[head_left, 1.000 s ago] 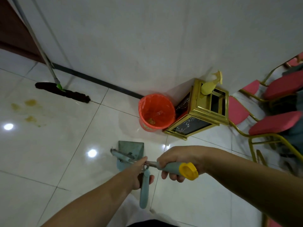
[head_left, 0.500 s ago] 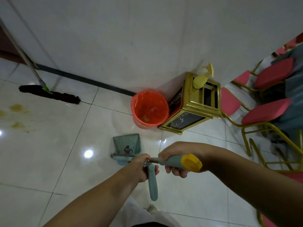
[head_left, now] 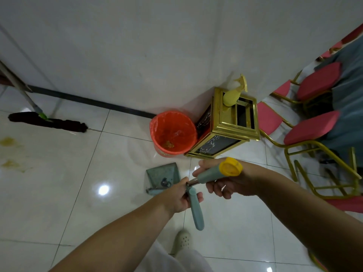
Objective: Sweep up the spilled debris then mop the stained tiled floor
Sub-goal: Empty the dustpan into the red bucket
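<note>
A grey-green dustpan [head_left: 163, 174] sits low over the tiles in front of the orange bin [head_left: 157, 138], which has debris in its bottom. My right hand [head_left: 224, 183] holds a teal handle with a yellow cap [head_left: 230, 166]; its metal rod runs down towards the dustpan. My left hand [head_left: 180, 197] grips a second teal handle [head_left: 196, 211] that hangs down below it. A black mop head [head_left: 49, 122] lies on the floor at the left, its pole leaning against the wall. Yellow-brown stains [head_left: 8, 142] mark the tiles at the far left.
A gold-framed stand [head_left: 229, 126] with a yellow spray bottle [head_left: 232, 95] on top stands right of the bin, by the white wall. Red chairs with gold legs [head_left: 310, 130] crowd the right side. My white shoe [head_left: 182, 240] is below the hands.
The yellow-capped handle has tilted upward in my right hand, whose fingers have loosened around it. The teal handle in my left hand has swung to the right. The view has shifted right.
</note>
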Action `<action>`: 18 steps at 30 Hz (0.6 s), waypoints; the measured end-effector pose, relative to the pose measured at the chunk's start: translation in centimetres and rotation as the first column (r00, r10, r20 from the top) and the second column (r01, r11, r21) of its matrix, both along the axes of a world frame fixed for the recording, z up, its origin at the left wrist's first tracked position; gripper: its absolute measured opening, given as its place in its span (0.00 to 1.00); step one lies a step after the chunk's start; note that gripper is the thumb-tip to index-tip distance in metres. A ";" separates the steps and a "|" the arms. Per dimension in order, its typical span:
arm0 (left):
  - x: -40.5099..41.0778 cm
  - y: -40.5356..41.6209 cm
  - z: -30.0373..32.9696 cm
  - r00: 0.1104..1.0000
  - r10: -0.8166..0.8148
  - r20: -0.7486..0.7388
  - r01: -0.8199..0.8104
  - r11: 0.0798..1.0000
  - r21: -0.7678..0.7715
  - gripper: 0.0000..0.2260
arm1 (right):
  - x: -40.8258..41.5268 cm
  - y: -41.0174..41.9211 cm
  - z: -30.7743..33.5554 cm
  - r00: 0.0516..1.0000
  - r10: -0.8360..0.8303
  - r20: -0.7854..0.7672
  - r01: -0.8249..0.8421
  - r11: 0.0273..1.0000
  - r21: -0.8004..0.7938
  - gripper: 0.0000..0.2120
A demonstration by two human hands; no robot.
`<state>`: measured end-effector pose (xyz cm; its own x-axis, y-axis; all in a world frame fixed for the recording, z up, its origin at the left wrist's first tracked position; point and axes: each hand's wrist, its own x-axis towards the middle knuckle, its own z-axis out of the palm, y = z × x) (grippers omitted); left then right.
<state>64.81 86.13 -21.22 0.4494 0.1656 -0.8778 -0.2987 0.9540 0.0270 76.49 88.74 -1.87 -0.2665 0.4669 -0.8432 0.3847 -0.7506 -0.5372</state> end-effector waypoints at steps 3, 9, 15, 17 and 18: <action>1.8 0.3 0.5 0.998 -0.063 0.015 0.063 0.997 0.044 0.22 | 1.4 0.3 0.1 0.999 -0.028 0.041 0.027 0.999 0.018 0.22; 5.1 0.7 1.9 0.995 -0.100 -0.011 0.101 0.991 0.092 0.22 | 4.9 0.7 0.1 0.998 -0.058 0.021 0.057 0.998 0.033 0.21; 6.7 0.9 3.4 0.993 -0.107 -0.050 0.112 0.988 0.107 0.19 | 8.0 2.1 -0.2 0.992 0.122 0.022 -0.122 0.992 0.041 0.17; 7.0 0.9 3.9 0.984 -0.161 -0.071 0.168 0.980 0.102 0.19 | 9.0 2.6 -0.5 0.977 0.210 0.046 -0.212 0.977 0.037 0.15; 7.2 1.0 4.2 0.978 -0.194 -0.080 0.202 0.973 0.113 0.19 | 9.4 2.8 -0.7 0.967 0.250 0.053 -0.252 0.967 0.035 0.14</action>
